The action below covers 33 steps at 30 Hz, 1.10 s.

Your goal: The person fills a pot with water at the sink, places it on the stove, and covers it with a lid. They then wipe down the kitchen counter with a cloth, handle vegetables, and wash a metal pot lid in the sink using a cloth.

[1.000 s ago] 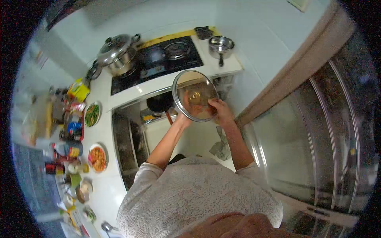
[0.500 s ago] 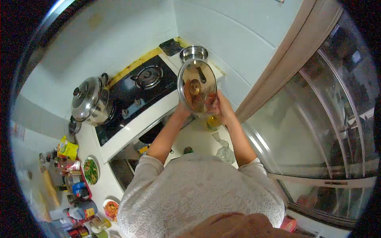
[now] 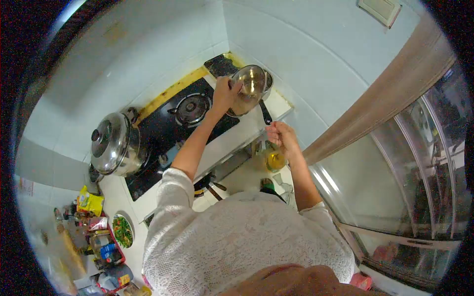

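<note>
My left hand (image 3: 225, 94) grips the left edge of a tilted, shiny see-through lid (image 3: 251, 83) at the corner end of the stove. Behind and under the lid is a steel pot (image 3: 269, 81), partly hidden, with a black handle (image 3: 266, 113) pointing toward me. My right hand (image 3: 282, 135) hovers just below the handle's end, fingers curled together. Nothing shows in it, and the handle appears apart from the fingertips. Below that hand stands a bottle of yellow liquid (image 3: 275, 161).
A large lidded steel pot (image 3: 116, 145) stands on the left side of the black gas stove (image 3: 168, 140). A plate of green vegetables (image 3: 122, 231) and a red tray of jars (image 3: 118, 249) sit left of me. A glass sliding door (image 3: 365, 167) is at my right.
Earlier both hands held the lid in front of me. My left hand has carried it forward to the pot, tilting it. My right hand has let go of it.
</note>
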Available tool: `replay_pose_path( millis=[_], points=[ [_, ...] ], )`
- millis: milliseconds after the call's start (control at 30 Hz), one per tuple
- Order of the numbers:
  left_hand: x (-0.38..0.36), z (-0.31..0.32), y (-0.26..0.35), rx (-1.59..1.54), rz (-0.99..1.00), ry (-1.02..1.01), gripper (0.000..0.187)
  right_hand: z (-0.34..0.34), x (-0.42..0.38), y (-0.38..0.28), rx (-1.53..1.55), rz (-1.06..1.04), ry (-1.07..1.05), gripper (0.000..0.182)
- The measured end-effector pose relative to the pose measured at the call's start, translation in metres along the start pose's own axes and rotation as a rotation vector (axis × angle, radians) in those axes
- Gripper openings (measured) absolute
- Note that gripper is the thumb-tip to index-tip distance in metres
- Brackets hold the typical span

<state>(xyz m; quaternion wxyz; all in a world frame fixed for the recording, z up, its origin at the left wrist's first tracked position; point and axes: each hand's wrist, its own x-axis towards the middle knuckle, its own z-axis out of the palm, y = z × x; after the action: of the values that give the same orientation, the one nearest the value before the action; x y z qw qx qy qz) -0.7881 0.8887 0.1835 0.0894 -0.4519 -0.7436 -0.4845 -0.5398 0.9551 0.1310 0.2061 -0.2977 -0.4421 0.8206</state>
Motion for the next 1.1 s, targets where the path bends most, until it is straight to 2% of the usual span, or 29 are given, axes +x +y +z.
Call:
replay_pose_path(
  millis=[33,67,300,567,833,933,1100],
  points=[
    [0.008,0.005,-0.001,0.096,0.095,-0.014,0.045,-0.003,0.009,-0.002,0.018,-0.011,-0.004,0.026],
    [0.017,0.011,-0.002,0.143,0.033,-0.119,0.048,-0.006,0.017,-0.004,0.018,-0.009,-0.006,0.026],
    [0.072,0.086,-0.027,0.438,0.017,-0.318,0.051,-0.047,0.079,-0.019,0.083,-0.041,-0.022,0.026],
    [0.094,0.146,-0.050,0.534,-0.039,-0.317,0.050,-0.075,0.103,-0.046,0.089,0.037,0.003,0.023],
    [0.093,0.152,-0.055,0.559,-0.090,-0.336,0.049,-0.086,0.121,-0.049,0.076,0.070,-0.043,0.020],
    [0.094,0.157,-0.052,0.604,-0.182,-0.365,0.049,-0.083,0.125,-0.051,0.040,0.081,-0.053,0.021],
    [0.093,0.170,-0.069,0.631,-0.160,-0.330,0.057,-0.084,0.133,-0.050,-0.043,0.086,-0.114,0.023]
  ],
)
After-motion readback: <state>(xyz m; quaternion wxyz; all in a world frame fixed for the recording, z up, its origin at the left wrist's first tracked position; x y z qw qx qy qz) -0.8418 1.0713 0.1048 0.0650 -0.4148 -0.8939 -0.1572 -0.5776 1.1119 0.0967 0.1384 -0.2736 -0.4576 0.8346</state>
